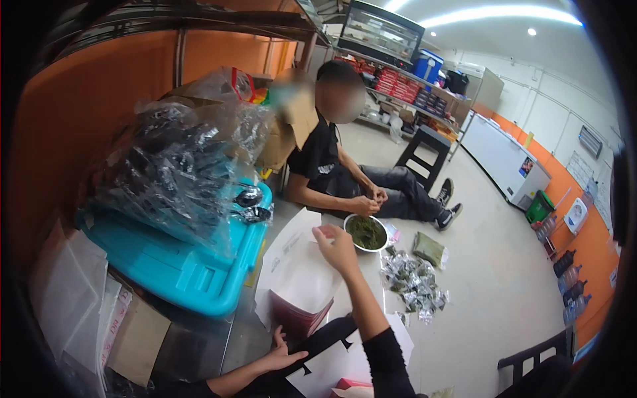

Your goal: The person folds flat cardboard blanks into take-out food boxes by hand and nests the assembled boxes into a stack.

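Observation:
A stack of folded card sheets (298, 268), white on the upper face and dark red along the lower edge, stands at the centre. My right hand (337, 249) is at its upper right edge, with bent fingers apart and nothing visible in them. Below the stack, my left hand (285, 353) has its fingers spread near the red lower edge and holds nothing. More white card (332, 368) with black slots lies at the bottom, beside a red folded piece (352, 385).
A turquoise lidded bin (225, 285) with plastic bags (179, 172) stands left. A seated person (318, 159) holds something small over a bowl of greens (366, 233). Small plastic packets (415, 282) and a green bag (430, 249) lie right. A black stool (424, 156) stands behind.

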Demonstrator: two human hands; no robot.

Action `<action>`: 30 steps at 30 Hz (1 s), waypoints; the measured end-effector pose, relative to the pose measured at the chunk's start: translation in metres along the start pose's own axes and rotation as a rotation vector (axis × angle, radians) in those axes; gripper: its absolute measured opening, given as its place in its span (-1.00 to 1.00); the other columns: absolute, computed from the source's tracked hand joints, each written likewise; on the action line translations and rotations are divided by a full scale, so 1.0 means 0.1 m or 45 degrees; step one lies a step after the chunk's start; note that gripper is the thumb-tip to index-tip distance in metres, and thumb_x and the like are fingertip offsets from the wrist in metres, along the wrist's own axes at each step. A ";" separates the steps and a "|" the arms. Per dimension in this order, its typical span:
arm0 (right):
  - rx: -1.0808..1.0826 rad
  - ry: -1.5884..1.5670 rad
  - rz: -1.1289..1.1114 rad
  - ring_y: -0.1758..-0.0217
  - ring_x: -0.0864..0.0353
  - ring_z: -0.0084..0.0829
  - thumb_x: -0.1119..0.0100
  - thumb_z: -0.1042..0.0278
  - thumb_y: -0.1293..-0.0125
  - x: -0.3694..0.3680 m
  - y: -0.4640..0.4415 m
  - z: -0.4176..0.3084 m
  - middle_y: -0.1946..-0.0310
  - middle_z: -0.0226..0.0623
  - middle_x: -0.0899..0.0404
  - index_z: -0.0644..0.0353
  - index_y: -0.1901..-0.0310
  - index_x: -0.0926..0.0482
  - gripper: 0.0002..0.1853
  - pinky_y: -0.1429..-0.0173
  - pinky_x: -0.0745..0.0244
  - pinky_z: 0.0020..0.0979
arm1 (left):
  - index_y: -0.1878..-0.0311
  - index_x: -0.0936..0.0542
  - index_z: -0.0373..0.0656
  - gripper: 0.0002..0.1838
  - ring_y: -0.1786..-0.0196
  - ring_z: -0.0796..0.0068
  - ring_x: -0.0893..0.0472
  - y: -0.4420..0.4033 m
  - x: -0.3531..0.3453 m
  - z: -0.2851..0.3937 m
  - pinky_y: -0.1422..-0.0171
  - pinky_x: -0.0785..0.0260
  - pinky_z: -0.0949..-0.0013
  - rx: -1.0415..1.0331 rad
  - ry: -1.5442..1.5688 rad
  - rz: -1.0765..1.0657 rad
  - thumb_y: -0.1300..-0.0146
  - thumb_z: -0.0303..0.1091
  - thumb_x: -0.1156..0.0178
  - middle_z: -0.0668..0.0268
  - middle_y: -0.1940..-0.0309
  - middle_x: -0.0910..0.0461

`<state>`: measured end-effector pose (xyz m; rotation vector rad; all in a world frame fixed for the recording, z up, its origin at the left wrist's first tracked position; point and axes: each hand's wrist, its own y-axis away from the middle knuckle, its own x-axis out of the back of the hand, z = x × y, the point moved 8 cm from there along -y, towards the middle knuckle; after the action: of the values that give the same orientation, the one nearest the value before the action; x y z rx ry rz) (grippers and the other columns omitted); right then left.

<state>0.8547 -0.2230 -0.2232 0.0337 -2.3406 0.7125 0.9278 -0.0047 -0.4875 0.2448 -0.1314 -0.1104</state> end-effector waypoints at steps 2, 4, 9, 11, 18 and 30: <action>-0.121 -0.176 -0.334 0.19 -0.62 -0.21 -0.14 0.12 -0.22 0.15 0.21 0.20 0.29 -0.02 -0.62 0.30 0.18 -0.60 -0.64 0.14 -0.47 -0.32 | -0.30 0.41 -0.39 0.22 -0.37 -0.11 0.04 0.12 -0.05 0.34 -0.41 0.10 0.06 -0.112 -0.215 -0.046 -0.01 0.06 -0.33 -0.24 -0.26 0.13; -0.132 -0.198 -0.349 0.18 -0.62 -0.29 -0.12 0.16 -0.24 0.52 0.55 0.41 0.28 -0.09 -0.63 0.29 0.16 -0.59 -0.66 0.16 -0.48 -0.35 | -0.31 0.32 -0.41 0.16 -0.37 -0.11 0.04 0.22 -0.15 0.69 -0.41 0.11 0.04 -0.238 -0.427 -0.118 -0.04 0.06 -0.30 -0.23 -0.25 0.08; -0.395 -0.093 -0.335 0.20 -0.61 -0.39 -0.11 0.16 -0.25 1.60 1.67 0.79 0.31 -0.19 -0.64 0.28 0.15 -0.59 -0.68 0.15 -0.47 -0.38 | -0.30 0.08 -0.42 -0.08 -0.31 -0.09 -0.05 0.34 -0.43 1.42 -0.41 0.14 0.04 -0.657 -0.589 -0.130 -0.13 -0.03 -0.21 -0.16 -0.25 -0.01; -0.572 -0.064 -0.115 0.22 -0.59 -0.42 -0.11 0.18 -0.26 2.03 2.19 1.01 0.30 -0.18 -0.63 0.26 0.14 -0.59 -0.69 0.16 -0.46 -0.40 | -0.29 -0.01 -0.43 -0.12 -0.34 -0.13 -0.02 0.29 -0.57 1.45 -0.43 0.19 0.01 -0.631 -0.672 -0.176 -0.12 -0.05 -0.20 -0.17 -0.27 -0.02; -1.137 -0.037 0.185 0.10 -0.55 -0.41 0.09 0.18 -0.37 2.73 4.26 1.07 0.18 -0.19 -0.61 0.33 0.06 -0.53 -0.63 0.04 -0.40 -0.43 | -0.31 -0.02 -0.45 -0.15 -0.42 -0.19 0.15 0.63 -1.12 1.46 -0.47 0.26 0.04 -0.773 -0.942 -0.880 -0.21 0.03 -0.08 -0.22 -0.35 0.12; -1.268 -0.280 0.919 -0.19 -0.42 -0.20 0.00 0.40 -0.27 1.66 5.50 1.05 -0.11 0.01 -0.41 0.42 -0.18 -0.28 -0.53 -0.23 -0.30 -0.35 | -0.29 -0.14 -0.34 -0.35 -0.31 0.08 -0.25 0.63 -1.80 0.83 -0.35 -0.07 0.23 -0.671 -0.573 -1.108 -0.31 -0.08 -0.01 -0.08 -0.24 -0.24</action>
<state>0.5482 0.2184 -0.4512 -1.2549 -2.6552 -0.2472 0.7442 0.0587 -0.4132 -0.2722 -0.4298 -1.0543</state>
